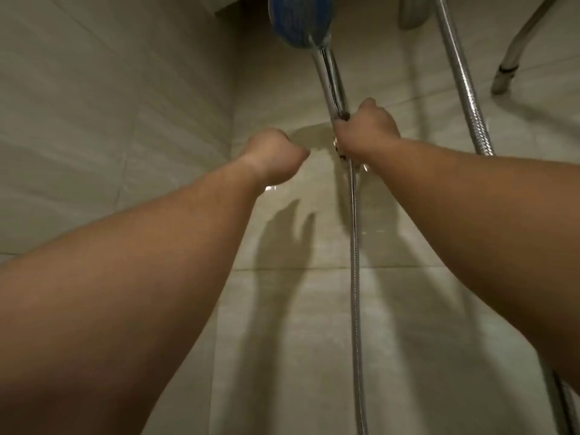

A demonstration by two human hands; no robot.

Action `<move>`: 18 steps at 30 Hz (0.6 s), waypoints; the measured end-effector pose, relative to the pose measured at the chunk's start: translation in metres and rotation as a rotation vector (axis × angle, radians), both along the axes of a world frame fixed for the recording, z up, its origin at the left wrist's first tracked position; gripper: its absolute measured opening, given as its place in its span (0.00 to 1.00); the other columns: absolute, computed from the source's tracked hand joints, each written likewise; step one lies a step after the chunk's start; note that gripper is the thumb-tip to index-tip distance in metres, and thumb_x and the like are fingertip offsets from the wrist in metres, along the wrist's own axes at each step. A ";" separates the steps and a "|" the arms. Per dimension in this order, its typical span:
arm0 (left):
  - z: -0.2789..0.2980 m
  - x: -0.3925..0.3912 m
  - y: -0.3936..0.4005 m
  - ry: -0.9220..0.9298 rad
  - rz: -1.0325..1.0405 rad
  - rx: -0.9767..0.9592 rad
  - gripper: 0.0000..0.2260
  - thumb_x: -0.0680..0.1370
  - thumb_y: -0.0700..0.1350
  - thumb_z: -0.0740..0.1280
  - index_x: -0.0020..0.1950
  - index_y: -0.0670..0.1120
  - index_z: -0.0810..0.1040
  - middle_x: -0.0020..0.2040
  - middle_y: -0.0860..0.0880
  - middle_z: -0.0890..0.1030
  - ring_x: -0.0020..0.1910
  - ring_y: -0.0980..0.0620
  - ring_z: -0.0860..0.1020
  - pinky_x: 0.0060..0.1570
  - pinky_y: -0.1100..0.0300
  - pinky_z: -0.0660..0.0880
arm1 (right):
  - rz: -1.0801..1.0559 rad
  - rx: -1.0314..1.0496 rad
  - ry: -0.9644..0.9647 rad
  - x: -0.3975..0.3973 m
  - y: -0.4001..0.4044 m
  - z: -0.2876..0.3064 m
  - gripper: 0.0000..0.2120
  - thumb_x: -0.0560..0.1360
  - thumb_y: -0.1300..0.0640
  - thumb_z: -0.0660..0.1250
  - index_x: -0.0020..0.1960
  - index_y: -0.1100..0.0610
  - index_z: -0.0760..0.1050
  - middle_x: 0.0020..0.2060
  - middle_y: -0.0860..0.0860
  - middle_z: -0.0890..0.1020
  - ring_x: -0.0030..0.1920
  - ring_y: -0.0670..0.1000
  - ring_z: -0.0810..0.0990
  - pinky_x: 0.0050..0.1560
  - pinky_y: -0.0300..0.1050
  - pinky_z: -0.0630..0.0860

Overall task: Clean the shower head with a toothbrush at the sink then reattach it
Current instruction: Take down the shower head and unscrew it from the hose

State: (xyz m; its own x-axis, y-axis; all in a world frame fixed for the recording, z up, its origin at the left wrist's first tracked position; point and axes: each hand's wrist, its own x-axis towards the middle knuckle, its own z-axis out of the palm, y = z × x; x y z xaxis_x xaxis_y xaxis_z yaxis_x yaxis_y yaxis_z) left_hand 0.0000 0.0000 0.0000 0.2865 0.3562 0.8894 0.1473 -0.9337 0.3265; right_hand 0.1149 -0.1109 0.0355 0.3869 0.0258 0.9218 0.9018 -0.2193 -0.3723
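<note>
The shower head (300,22) sits at the top centre of the frame, its chrome handle (331,80) running down into the right hand (365,128), which is clamped around the handle's base above the hose (354,262). A firm grip and a straight pull or push along the wall bracket would likely serve best. The left hand (273,153), arm outstretched, is curled into an empty fist just beside it.

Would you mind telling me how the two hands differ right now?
The right hand grips the bottom of the shower head handle; the left hand is curled and holds nothing. The right hand is raised higher than the left hand. Both reach toward the tiled wall.
</note>
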 end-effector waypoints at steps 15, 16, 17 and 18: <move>0.042 0.034 0.006 -0.048 -0.108 -0.039 0.19 0.80 0.57 0.65 0.60 0.42 0.79 0.55 0.42 0.83 0.56 0.40 0.81 0.58 0.46 0.81 | 0.063 -0.025 -0.071 0.021 0.024 0.019 0.17 0.82 0.49 0.62 0.64 0.60 0.72 0.60 0.57 0.79 0.59 0.58 0.77 0.47 0.44 0.67; 0.044 0.033 0.006 -0.052 -0.108 -0.041 0.20 0.80 0.57 0.65 0.61 0.42 0.79 0.55 0.42 0.83 0.56 0.41 0.81 0.58 0.47 0.80 | 0.070 -0.023 -0.073 0.020 0.025 0.019 0.17 0.82 0.49 0.61 0.64 0.60 0.71 0.60 0.58 0.78 0.59 0.58 0.77 0.47 0.44 0.67; 0.046 0.032 0.007 -0.054 -0.110 -0.044 0.20 0.80 0.57 0.65 0.61 0.42 0.79 0.55 0.43 0.83 0.56 0.41 0.81 0.58 0.47 0.80 | 0.076 -0.018 -0.078 0.019 0.026 0.020 0.17 0.82 0.49 0.61 0.64 0.60 0.71 0.61 0.58 0.78 0.60 0.58 0.77 0.47 0.44 0.66; 0.047 0.031 0.009 -0.060 -0.116 -0.046 0.20 0.79 0.58 0.65 0.61 0.43 0.79 0.55 0.43 0.83 0.56 0.41 0.81 0.57 0.47 0.81 | 0.082 -0.009 -0.086 0.017 0.026 0.021 0.17 0.82 0.49 0.61 0.65 0.60 0.70 0.61 0.58 0.78 0.59 0.59 0.77 0.47 0.44 0.66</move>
